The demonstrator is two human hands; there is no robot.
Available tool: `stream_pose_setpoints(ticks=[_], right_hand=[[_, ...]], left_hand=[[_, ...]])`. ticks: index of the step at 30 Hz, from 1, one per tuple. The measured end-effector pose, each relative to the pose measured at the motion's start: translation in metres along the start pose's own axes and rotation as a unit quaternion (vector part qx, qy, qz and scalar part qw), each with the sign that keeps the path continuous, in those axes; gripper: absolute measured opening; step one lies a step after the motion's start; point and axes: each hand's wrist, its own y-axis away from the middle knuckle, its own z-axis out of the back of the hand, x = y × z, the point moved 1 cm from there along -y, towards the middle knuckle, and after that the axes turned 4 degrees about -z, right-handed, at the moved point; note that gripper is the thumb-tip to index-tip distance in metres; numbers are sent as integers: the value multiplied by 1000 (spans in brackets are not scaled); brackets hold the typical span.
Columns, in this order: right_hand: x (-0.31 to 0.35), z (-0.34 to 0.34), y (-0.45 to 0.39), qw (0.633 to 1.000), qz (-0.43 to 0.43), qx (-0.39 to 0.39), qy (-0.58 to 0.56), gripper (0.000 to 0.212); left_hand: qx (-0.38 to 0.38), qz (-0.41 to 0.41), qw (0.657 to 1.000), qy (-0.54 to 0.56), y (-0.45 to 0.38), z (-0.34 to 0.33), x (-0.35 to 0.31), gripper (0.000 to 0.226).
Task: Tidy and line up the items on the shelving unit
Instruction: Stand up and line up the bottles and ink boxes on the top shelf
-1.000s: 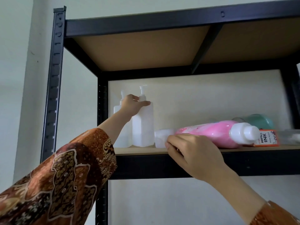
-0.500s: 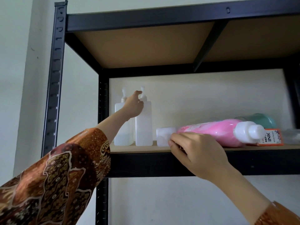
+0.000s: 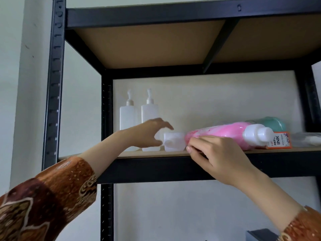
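Two white pump bottles [image 3: 149, 115] stand upright side by side at the left end of the shelf [image 3: 156, 153]. My left hand [image 3: 149, 134] hovers in front of their lower halves, fingers spread toward a small translucent container [image 3: 174, 141]; contact is unclear. A pink bottle [image 3: 224, 134] with a white cap lies on its side to the right. My right hand [image 3: 217, 153] rests at its left end by the shelf edge, fingers curled against it.
An orange ink refill box [image 3: 279, 140] lies under the pink bottle's cap. A teal bottle [image 3: 271, 124] lies behind, and a clear item [image 3: 307, 140] sits at the far right. Black steel uprights [image 3: 53, 84] frame the unit; another board hangs above.
My left hand let go of the right pump bottle and dropped down and right toward the small translucent container. My right hand stayed on the pink bottle's end.
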Motion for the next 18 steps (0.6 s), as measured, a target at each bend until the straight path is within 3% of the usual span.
stream_pose_setpoints(ticks=[2, 6, 10, 14, 18], right_hand=[[-6, 0, 4, 1000, 2, -10, -1, 37], [-7, -7, 8, 998, 17, -51, 14, 34], [-8, -9, 9, 997, 14, -72, 21, 33], [-8, -9, 8, 997, 19, -74, 25, 34], [-7, -8, 10, 997, 20, -76, 24, 33]], left_hand=[[43, 9, 999, -6, 0, -7, -2, 60], [27, -7, 997, -71, -7, -8, -8, 59], [2, -74, 983, -171, -8, -6, -15, 44], [3, -102, 984, -144, -6, -10, -15, 31], [22, -93, 986, -138, -4, -8, -18, 40]])
